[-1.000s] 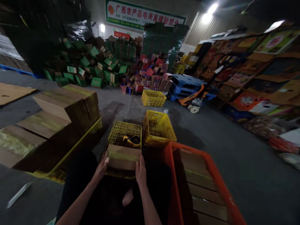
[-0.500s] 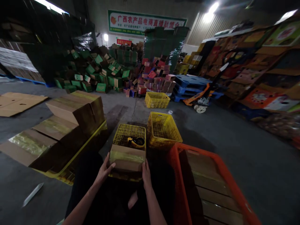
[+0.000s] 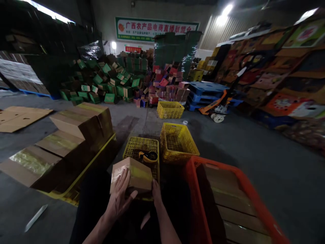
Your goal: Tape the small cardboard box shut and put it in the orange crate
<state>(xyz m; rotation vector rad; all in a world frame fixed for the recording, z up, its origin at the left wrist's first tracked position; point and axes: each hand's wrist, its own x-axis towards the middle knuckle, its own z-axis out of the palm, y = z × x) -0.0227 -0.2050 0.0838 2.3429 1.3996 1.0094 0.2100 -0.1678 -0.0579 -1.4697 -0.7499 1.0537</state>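
A taped cardboard box stands turned at an angle on the upturned yellow crate between my knees. My left hand lies across its taped left end, fingers stretched over the cardboard and thumb low along the front. At the right end my right hand holds the box, its fingertips partly hidden by the edge. Between them, both hands grip the box. Just behind it, a yellow and black tape dispenser rests on the crate.
To my left, several cardboard boxes sit on a yellow crate. An orange crate with boxes inside stands at my right. Ahead are two yellow crates, being on the nearer one, and a pallet jack beside blue pallets.
The box has been turned, its left end now facing nearer me. My left hand has shifted from the left edge onto the taped end; my right hand stays at the right.
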